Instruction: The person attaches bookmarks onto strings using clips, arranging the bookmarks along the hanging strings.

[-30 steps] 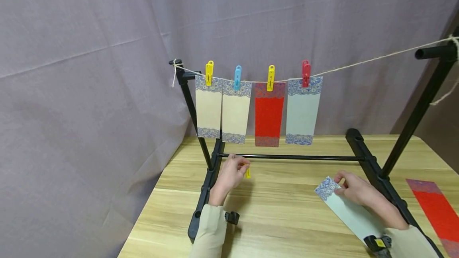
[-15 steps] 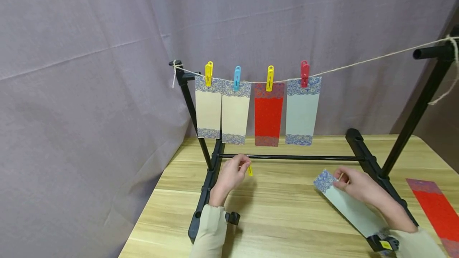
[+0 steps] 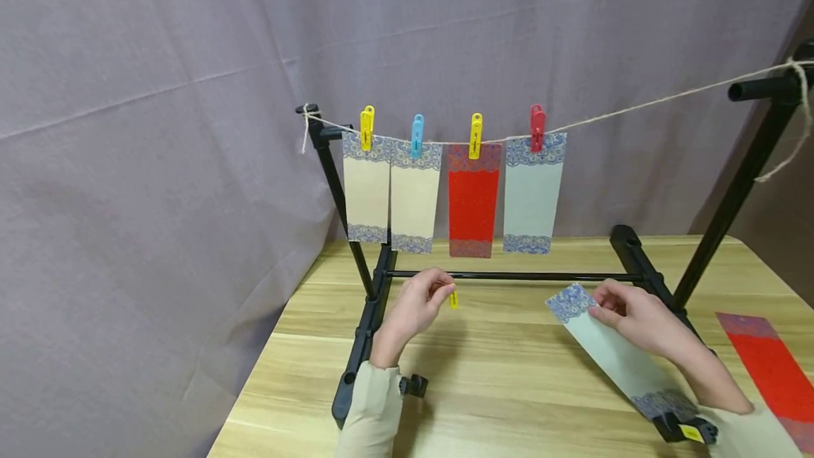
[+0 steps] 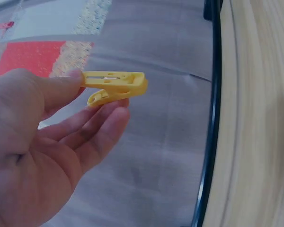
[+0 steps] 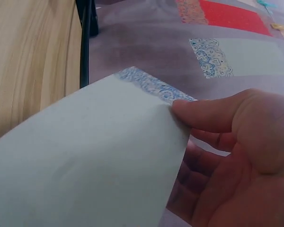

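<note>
Below the string (image 3: pixel 610 121), the left hand (image 3: pixel 413 309) pinched a yellow peg (image 3: pixel 453 299) while the right hand's (image 3: pixel 636 320) fingers gripped a pale card (image 3: pixel 610 355), seemingly mid-pickup, next needing lifting to the string.

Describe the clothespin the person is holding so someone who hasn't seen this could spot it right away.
Find the black stand on the wooden table, with paper strips pegged to the string across it. Below those strips, the left hand pinches a small yellow clothespin near the stand's low crossbar. Unlike the two yellow pins on the string, it hangs nothing and sits in fingers.
</note>
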Demonstrator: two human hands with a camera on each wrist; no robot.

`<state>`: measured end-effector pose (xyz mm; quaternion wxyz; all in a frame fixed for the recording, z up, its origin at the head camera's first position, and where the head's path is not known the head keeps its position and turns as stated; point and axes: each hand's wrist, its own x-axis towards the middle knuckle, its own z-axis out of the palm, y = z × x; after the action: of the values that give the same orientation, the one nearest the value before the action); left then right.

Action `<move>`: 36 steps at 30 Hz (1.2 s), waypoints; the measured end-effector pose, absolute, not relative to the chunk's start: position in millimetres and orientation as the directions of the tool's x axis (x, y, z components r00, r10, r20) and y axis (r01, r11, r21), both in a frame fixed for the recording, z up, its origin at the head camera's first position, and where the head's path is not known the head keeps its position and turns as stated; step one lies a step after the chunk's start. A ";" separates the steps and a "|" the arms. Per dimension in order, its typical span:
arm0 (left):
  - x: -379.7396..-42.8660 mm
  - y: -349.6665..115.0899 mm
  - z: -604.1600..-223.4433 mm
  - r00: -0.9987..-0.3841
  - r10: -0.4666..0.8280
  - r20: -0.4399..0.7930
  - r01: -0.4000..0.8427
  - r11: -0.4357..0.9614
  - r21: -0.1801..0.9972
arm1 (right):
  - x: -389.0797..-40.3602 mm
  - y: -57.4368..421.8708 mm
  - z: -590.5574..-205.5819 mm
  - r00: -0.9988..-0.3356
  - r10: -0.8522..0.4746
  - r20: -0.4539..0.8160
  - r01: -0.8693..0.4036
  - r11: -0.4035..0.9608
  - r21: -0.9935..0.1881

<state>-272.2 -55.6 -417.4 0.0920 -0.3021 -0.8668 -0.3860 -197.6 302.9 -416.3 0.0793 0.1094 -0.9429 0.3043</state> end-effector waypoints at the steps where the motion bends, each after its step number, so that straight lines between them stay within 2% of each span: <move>1: -270.8 -55.3 -415.5 -0.791 0.459 0.403 0.606 0.508 0.612 | -198.3 303.3 -416.0 -0.960 -0.159 0.229 -0.263 0.787 -0.558; 13: -263.8 -49.7 -409.5 -0.726 0.500 0.473 0.678 0.402 0.616 | -192.0 303.3 -415.2 -0.940 -0.117 0.319 -0.295 0.747 -0.596; 22: -266.7 -41.2 -382.2 -0.678 0.494 0.544 0.727 0.339 0.598 | -197.7 302.3 -397.0 -0.922 -0.110 0.371 -0.327 0.733 -0.597; 27: -267.3 -36.8 -367.1 -0.629 0.494 0.600 0.774 0.328 0.542 | -200.8 300.9 -384.9 -0.918 -0.114 0.380 -0.337 0.729 -0.596; 36: -265.6 -27.1 -336.4 -0.571 0.536 0.622 0.816 0.287 0.502 | -203.5 302.4 -364.4 -0.919 -0.105 0.380 -0.328 0.738 -0.590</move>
<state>-265.6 -27.1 -336.4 0.1694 -0.4313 -0.7840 -0.4131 -203.5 302.4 -364.4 0.1629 0.1180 -0.9179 0.3421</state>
